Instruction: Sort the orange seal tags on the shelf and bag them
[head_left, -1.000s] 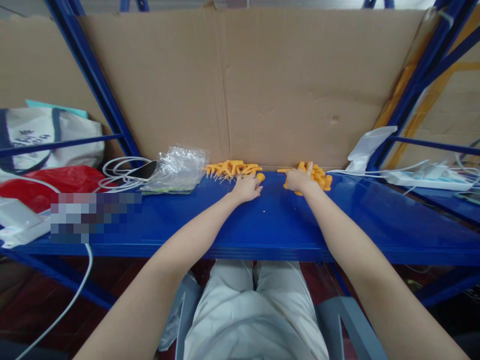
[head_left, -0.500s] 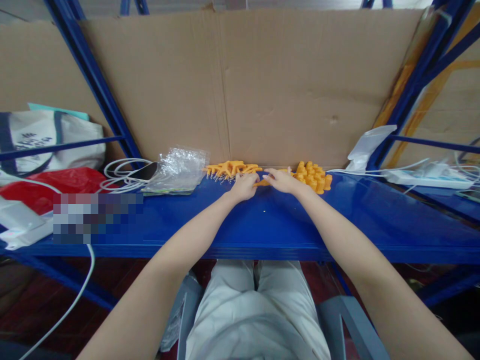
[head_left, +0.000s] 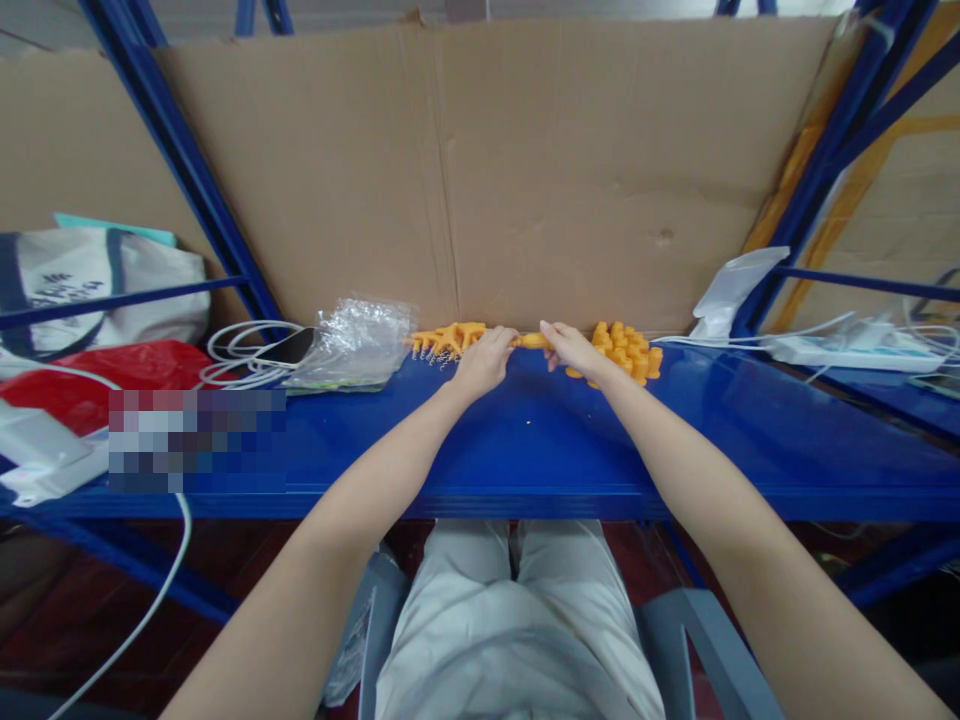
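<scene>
My left hand point(head_left: 485, 364) is closed, its fingers at the left end of an orange plastic corkscrew point(head_left: 533, 341). My right hand point(head_left: 571, 353) grips the right end of it, thumb on top. The fingers cover both ends, so I cannot tell how its parts fit together. Left of my left hand lies a heap of orange corkscrew handles point(head_left: 450, 338) with silvery spiral metal worms pointing toward me. Just beyond my right hand stands a cluster of orange, cup-like plastic sleeves point(head_left: 626, 352).
Clear plastic bags point(head_left: 356, 345) lie left of the heap, beside a dark phone point(head_left: 291, 347) and a coiled white cable point(head_left: 232, 355). A cardboard sheet point(head_left: 600, 180) backs the blue shelf point(head_left: 525, 455). A white power strip point(head_left: 855, 355) lies at right.
My hands have moved slightly apart, and the orange piece between them now shows more fully, lying level. My right hand has turned, its thumb now on top of the piece.
</scene>
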